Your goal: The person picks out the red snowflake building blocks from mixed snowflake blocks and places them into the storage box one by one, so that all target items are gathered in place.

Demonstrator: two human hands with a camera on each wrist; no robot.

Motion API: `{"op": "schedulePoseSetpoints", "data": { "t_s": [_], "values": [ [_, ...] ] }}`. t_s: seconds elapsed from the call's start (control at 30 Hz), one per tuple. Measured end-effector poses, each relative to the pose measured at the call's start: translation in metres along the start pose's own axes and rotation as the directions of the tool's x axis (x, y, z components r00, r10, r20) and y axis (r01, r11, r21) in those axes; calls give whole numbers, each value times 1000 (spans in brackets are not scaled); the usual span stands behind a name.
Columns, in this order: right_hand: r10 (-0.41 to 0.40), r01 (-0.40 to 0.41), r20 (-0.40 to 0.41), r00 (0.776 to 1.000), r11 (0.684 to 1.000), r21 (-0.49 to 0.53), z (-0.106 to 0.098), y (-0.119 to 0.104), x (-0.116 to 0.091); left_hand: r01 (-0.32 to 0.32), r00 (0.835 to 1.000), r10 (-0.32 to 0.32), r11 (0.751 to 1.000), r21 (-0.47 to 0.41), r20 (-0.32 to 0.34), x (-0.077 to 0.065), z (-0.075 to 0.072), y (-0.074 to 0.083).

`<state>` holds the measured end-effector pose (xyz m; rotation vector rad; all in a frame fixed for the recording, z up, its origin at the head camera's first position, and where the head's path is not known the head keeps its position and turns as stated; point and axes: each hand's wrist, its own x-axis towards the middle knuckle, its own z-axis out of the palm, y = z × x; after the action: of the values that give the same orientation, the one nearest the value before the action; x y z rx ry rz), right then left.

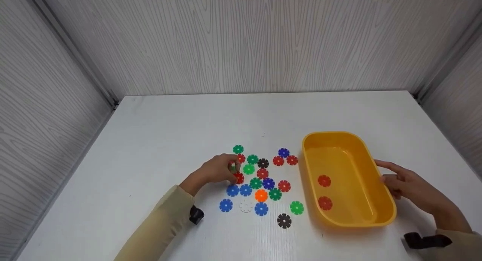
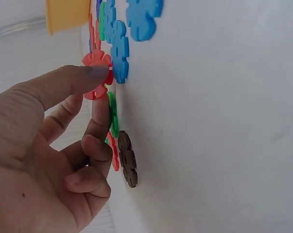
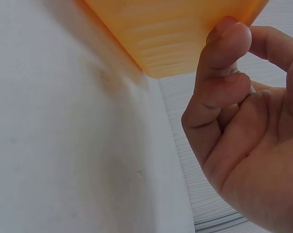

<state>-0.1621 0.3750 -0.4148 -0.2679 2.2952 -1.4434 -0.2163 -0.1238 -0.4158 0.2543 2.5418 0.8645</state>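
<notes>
My left hand (image 1: 218, 168) reaches low over the left side of a group of flower-shaped plastic discs. Its thumb and fingertips pinch a red disc (image 2: 95, 60), which shows upright in the left wrist view. A blue disc (image 1: 233, 190) lies just below that hand, and a green disc (image 1: 238, 149) above it. At the right, my right hand (image 1: 408, 183) touches the outer side of a yellow tub (image 1: 388, 204), with its index finger stretched along the wall and other fingers bent. Two red discs lie inside the tub, one nearer (image 1: 325, 203) and one farther (image 1: 324, 180).
Between left hand and tub lie several discs, among them an orange disc (image 1: 261, 196), a white disc (image 1: 246, 206) and a black disc (image 1: 284, 220). A light green disc (image 1: 296, 207) lies near the tub. Wood-grain panels (image 1: 248, 42) enclose the white table (image 1: 180, 121).
</notes>
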Motion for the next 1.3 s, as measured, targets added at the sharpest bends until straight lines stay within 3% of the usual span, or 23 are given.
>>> {"op": "schedulePoseSetpoints", "data": {
  "t_s": [0.23, 0.47, 0.73, 1.0, 1.3],
  "values": [
    [-12, 12, -1, 1000, 1000, -6, 1, -1, 0, 7, 1000, -7, 1000, -14, 18, -3, -5, 2],
    [-11, 11, -2, 1000, 1000, -7, 0, 0, 1, -51, 998, 58, 984, -173, 34, -7, -14, -2],
    [13, -13, 6, 1000, 1000, 4, 0, -1, 0, -118, 993, 107, 910, -397, -51, -11, -24, -7],
    [55, -55, -19, 998, 998, -6, 1, 0, 0, -147, 988, 102, 851, -504, -115, -10, -28, -12],
    [-1, 1, -10, 1000, 1000, -16, 1, 0, -1, -201, 976, 98, 753, -626, -195, -1, -12, 11]
  ]
}}
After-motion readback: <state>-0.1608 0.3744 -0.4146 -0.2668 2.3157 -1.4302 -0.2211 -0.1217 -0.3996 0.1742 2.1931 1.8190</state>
